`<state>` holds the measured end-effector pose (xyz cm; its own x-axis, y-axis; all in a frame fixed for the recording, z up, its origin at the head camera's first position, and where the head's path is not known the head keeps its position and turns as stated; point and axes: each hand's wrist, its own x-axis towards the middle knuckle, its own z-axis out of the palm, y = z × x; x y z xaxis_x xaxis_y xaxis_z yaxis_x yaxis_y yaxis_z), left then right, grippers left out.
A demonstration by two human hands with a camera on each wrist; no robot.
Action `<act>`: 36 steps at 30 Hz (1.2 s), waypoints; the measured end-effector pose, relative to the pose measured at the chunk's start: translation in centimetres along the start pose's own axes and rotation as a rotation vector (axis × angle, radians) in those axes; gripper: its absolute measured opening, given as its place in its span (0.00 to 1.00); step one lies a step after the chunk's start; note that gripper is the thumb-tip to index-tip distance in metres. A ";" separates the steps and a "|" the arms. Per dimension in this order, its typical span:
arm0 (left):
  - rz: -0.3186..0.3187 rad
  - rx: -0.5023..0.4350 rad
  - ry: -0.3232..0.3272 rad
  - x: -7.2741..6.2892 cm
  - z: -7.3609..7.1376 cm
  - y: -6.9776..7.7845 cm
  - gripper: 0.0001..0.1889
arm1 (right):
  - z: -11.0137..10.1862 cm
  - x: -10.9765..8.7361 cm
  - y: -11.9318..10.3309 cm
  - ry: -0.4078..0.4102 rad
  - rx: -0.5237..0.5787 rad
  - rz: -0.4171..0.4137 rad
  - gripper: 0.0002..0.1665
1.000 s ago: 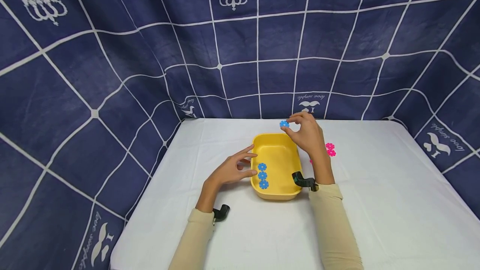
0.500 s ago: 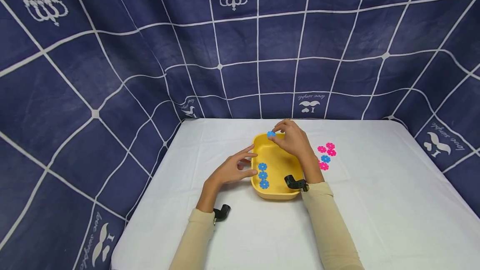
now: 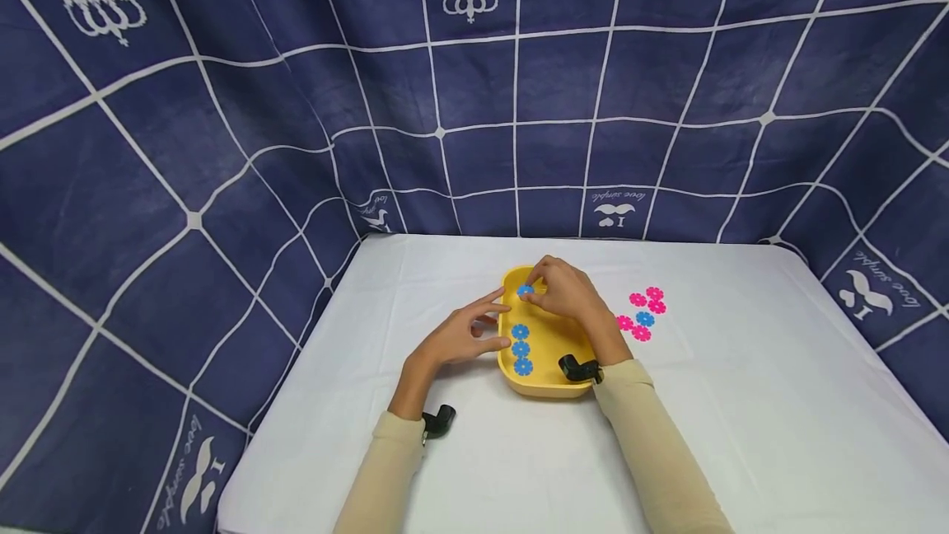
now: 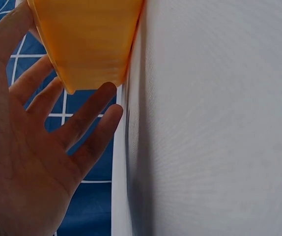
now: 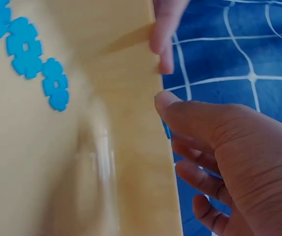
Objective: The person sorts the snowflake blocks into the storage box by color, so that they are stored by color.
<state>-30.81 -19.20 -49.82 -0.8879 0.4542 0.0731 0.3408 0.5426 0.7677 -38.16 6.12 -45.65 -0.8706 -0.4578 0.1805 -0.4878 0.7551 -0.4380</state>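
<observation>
A yellow plastic tray (image 3: 550, 391) stands on the white tabletop. Along its left side, three blue flower-shaped plastic discs (image 3: 521, 349) lie in a row; they also show in the right wrist view as blue discs (image 5: 25, 46). My left hand (image 3: 455, 334) rests at the left rim, its fingers spread and loosely extended against the tray's outer wall (image 4: 87, 46). Above the tray's far left part, my right hand (image 3: 569, 293) pinches another blue disc (image 3: 524, 292) between thumb and fingers. Only a sliver of that disc (image 5: 166, 130) shows in the right wrist view, beyond the rim.
Right of the tray, several pink flower-shaped discs (image 3: 656, 293) lie loosely grouped around one blue disc (image 3: 645, 319) on the white tablecloth (image 3: 771, 386). A navy curtain (image 3: 556, 81) with white grid lines hangs behind and at both sides.
My right hand has carried the pinched blue disc left and toward me, from beyond the tray's far edge to over its inside. The left hand stays in place.
</observation>
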 end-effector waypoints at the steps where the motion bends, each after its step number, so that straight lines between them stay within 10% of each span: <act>1: -0.001 0.001 -0.001 0.0 0.0 0.0 0.36 | 0.1 0.1 0.0 -0.015 -0.010 -0.004 0.19; 36: 0.009 0.012 0.000 -0.2 -0.3 -0.4 0.37 | 3.0 0.6 -0.1 -0.249 -0.076 -0.067 0.13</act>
<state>-30.89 -19.69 -49.91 -0.8848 0.4591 0.0795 0.3521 0.5471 0.7595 -38.42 4.42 -48.12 -0.7981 -0.6023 -0.0196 -0.5556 0.7480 -0.3632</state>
